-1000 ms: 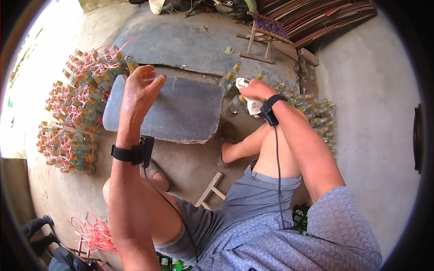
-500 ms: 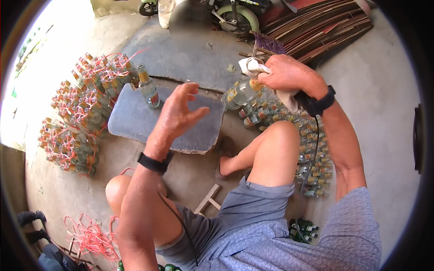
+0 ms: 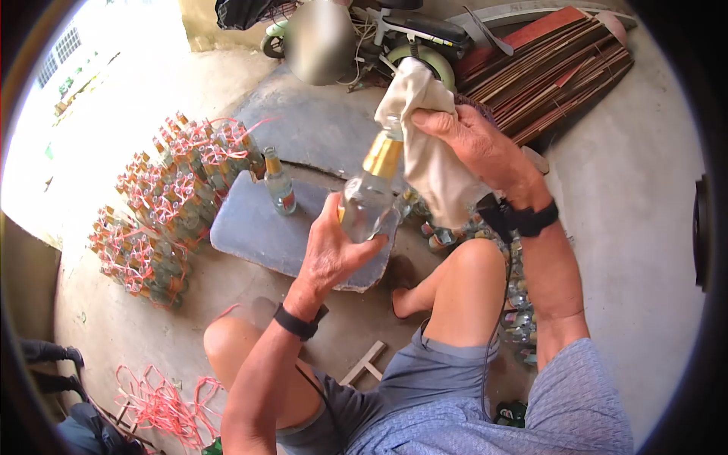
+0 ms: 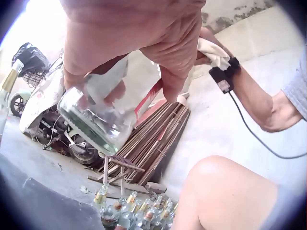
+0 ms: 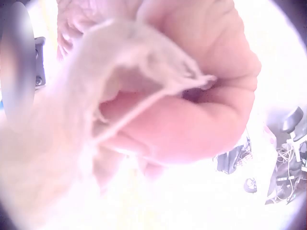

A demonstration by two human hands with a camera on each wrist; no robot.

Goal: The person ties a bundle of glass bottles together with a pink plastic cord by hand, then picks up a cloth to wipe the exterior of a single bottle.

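Note:
A clear glass bottle [image 3: 369, 201] with a gold neck label is tilted in front of the chest, its base gripped by the left hand [image 3: 331, 254]. The left wrist view shows fingers and thumb curled round the bottle's lower part [image 4: 96, 122]. The right hand [image 3: 485, 152] pinches a whitish cloth [image 3: 432, 144] at the bottle's mouth; the cloth hangs down beside the neck. In the right wrist view the cloth [image 5: 62, 120] lies against the curled fingers of the right hand [image 5: 192, 96]. Another clear bottle [image 3: 280, 182] stands upright on the dark slab [image 3: 250, 227].
Bundled bottles [image 3: 163, 197] with pink string stand left of the slab. Loose bottles [image 4: 139, 213] stand beyond the right knee. Pink string [image 3: 163, 406] lies at lower left. A scooter [image 3: 417, 49], stacked wooden strips [image 3: 553, 68] and a small wooden frame [image 3: 366, 362] are on the floor.
The right hand has lifted a bottle and the cloth up from the right side. The left hand has let go of the bottle on the slab and taken hold of the lifted one.

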